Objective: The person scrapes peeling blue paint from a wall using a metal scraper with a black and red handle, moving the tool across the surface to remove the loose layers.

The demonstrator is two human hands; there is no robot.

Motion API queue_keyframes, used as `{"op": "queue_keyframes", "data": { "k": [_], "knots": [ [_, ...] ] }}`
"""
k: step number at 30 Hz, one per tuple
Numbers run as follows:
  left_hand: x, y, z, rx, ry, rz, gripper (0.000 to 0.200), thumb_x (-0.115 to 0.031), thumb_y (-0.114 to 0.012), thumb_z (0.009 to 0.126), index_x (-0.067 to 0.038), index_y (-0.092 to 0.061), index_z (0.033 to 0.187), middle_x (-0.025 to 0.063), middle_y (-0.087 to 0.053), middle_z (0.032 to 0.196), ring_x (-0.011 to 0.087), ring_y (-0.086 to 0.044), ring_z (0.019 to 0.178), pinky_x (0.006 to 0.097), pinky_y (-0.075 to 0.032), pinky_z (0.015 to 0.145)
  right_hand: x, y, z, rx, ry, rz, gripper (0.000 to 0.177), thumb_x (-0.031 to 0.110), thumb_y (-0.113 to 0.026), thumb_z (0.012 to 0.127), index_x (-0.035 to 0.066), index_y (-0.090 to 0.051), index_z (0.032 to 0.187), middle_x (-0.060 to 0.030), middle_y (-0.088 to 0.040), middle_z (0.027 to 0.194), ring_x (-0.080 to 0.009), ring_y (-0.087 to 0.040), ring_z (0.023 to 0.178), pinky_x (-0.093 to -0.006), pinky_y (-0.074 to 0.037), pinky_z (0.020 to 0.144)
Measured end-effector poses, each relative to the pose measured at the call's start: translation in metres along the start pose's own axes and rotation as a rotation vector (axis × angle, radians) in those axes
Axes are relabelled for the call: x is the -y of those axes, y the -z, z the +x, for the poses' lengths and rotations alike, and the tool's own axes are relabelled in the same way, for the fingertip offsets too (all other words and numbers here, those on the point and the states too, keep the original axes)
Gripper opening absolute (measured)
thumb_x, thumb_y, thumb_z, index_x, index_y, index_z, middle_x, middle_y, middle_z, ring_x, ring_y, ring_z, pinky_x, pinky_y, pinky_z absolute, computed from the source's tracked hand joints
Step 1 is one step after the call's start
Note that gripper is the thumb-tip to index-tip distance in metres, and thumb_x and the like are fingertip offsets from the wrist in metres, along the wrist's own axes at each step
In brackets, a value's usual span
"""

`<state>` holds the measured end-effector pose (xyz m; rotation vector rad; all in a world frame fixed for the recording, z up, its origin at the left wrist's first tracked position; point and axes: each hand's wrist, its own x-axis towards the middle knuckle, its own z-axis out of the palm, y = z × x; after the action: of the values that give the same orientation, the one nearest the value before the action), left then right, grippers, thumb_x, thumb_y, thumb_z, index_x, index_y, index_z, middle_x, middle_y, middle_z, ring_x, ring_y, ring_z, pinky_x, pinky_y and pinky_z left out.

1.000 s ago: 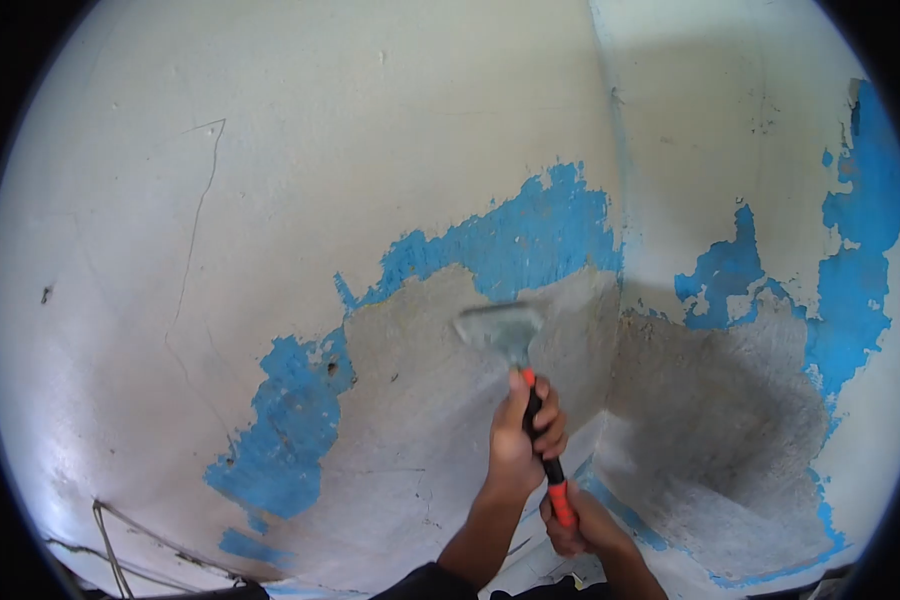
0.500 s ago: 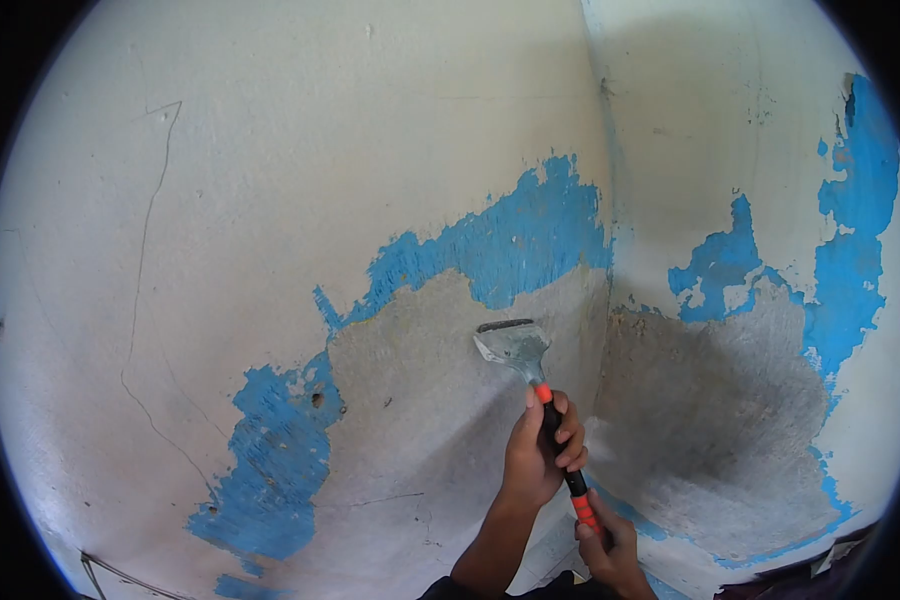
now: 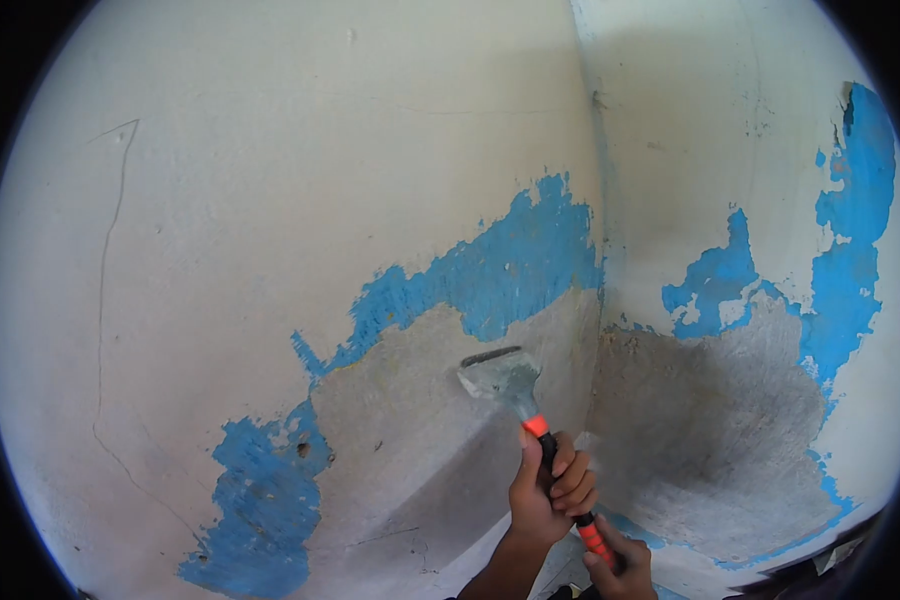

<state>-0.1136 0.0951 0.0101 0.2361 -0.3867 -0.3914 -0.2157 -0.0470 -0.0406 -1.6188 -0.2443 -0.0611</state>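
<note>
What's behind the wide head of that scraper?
Bare grey wall shows around the scraper's head, with blue paint just above it. The spot directly behind the head is covered, so its surface can't be seen.

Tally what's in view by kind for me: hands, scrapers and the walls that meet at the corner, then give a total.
Hands: 2 (left hand, right hand)
Scrapers: 1 (orange-and-black-handled scraper)
Walls: 2 (wall behind the scraper, wall right of the corner)
Total: 5
</note>
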Motion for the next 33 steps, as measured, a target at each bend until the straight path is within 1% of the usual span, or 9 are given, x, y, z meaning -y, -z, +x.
{"op": "queue_keyframes", "data": {
  "k": [6, 7, 10, 13, 16, 22, 25, 28, 33],
  "knots": [
    [-0.007, -0.017, 0.009, -0.078, 0.003, 0.111, 0.057, -0.064, -0.027, 0.097, -0.013, -0.039, 0.076, -0.0042, -0.029, 0.057, 0.0068, -0.024, 0.045, 0.0253, -0.025, 0.043, 0.008, 0.001, 0.013, -0.074, 0.068, -0.073, 0.041, 0.023, -0.067, 0.091, -0.007, -0.061, 0.118, -0.0075, -0.066, 0.087, -0.0156, -0.058, 0.074, -0.0302, -0.048, 0.069],
    [-0.005, -0.016, 0.009, -0.066, 0.001, 0.105, 0.057, -0.064, -0.027, 0.097, -0.013, -0.039, 0.076, -0.0042, -0.029, 0.057, 0.0069, -0.024, 0.045, 0.0252, -0.025, 0.043, 0.013, 0.008, 0.016, -0.036, 0.050, -0.027, 0.038, 0.023, -0.067, 0.091, -0.006, -0.062, 0.115, -0.0030, -0.059, 0.074, -0.0123, -0.052, 0.062, -0.0283, -0.043, 0.057],
    [-0.003, -0.012, 0.007, -0.040, 0.001, 0.100, 0.057, -0.064, -0.027, 0.097, -0.013, -0.039, 0.076, -0.0042, -0.029, 0.057, 0.0070, -0.024, 0.045, 0.0248, -0.025, 0.043, 0.009, 0.001, 0.013, -0.066, 0.151, -0.078, 0.039, 0.025, -0.068, 0.091, -0.003, -0.063, 0.116, -0.0001, -0.052, 0.067, -0.0093, -0.042, 0.054, -0.0268, -0.035, 0.050],
    [-0.006, -0.009, -0.001, -0.061, 0.001, 0.131, 0.057, -0.065, -0.027, 0.097, -0.013, -0.039, 0.076, -0.0043, -0.029, 0.057, 0.0069, -0.024, 0.045, 0.0244, -0.025, 0.043, -0.010, -0.006, 0.003, -0.091, 0.113, -0.108, 0.042, 0.030, -0.066, 0.092, -0.001, -0.063, 0.119, -0.0032, -0.052, 0.065, -0.0101, -0.044, 0.056, -0.0268, -0.037, 0.051],
    [-0.009, -0.017, 0.003, -0.104, -0.004, 0.187, 0.057, -0.066, -0.027, 0.096, -0.014, -0.039, 0.076, -0.0044, -0.028, 0.057, 0.0067, -0.024, 0.044, 0.0242, -0.025, 0.043, -0.026, 0.001, 0.014, -0.023, 0.198, -0.154, 0.052, 0.009, -0.065, 0.085, -0.007, -0.051, 0.133, -0.0014, -0.060, 0.068, -0.0066, -0.054, 0.059, -0.0228, -0.044, 0.055],
    [-0.006, -0.020, 0.010, -0.086, -0.026, 0.193, 0.057, -0.065, -0.027, 0.097, -0.013, -0.040, 0.077, -0.0046, -0.028, 0.056, 0.0066, -0.024, 0.044, 0.0239, -0.025, 0.042, -0.008, 0.008, 0.012, -0.022, 0.056, -0.068, 0.053, 0.012, -0.070, 0.082, -0.008, -0.054, 0.128, -0.0013, -0.060, 0.067, -0.0052, -0.053, 0.059, -0.0227, -0.043, 0.056],
    [-0.003, -0.007, 0.000, -0.074, -0.037, 0.194, 0.057, -0.064, -0.027, 0.097, -0.013, -0.040, 0.077, -0.0046, -0.028, 0.056, 0.0066, -0.024, 0.044, 0.0239, -0.026, 0.042, -0.029, -0.001, 0.006, -0.069, 0.178, -0.131, 0.054, 0.011, -0.071, 0.082, -0.008, -0.054, 0.129, -0.0003, -0.058, 0.066, -0.0043, -0.051, 0.058, -0.0222, -0.042, 0.053],
    [-0.005, -0.010, 0.003, -0.071, -0.037, 0.208, 0.057, -0.065, -0.027, 0.097, -0.013, -0.040, 0.077, -0.0045, -0.029, 0.056, 0.0065, -0.024, 0.044, 0.0242, -0.026, 0.042, -0.017, 0.004, 0.012, -0.054, 0.085, -0.108, 0.051, 0.013, -0.075, 0.079, -0.008, -0.059, 0.123, -0.0152, -0.070, 0.081, -0.0104, -0.063, 0.074, -0.0259, -0.049, 0.070],
    [-0.010, -0.029, 0.025, -0.095, -0.054, 0.268, 0.058, -0.065, -0.028, 0.097, -0.013, -0.040, 0.076, -0.0043, -0.029, 0.056, 0.0067, -0.024, 0.044, 0.0246, -0.026, 0.041, 0.002, 0.010, 0.027, -0.062, 0.031, -0.023, 0.049, 0.013, -0.075, 0.080, -0.008, -0.060, 0.121, -0.0134, -0.069, 0.080, -0.0094, -0.061, 0.073, -0.0247, -0.049, 0.068]
  ]
}}
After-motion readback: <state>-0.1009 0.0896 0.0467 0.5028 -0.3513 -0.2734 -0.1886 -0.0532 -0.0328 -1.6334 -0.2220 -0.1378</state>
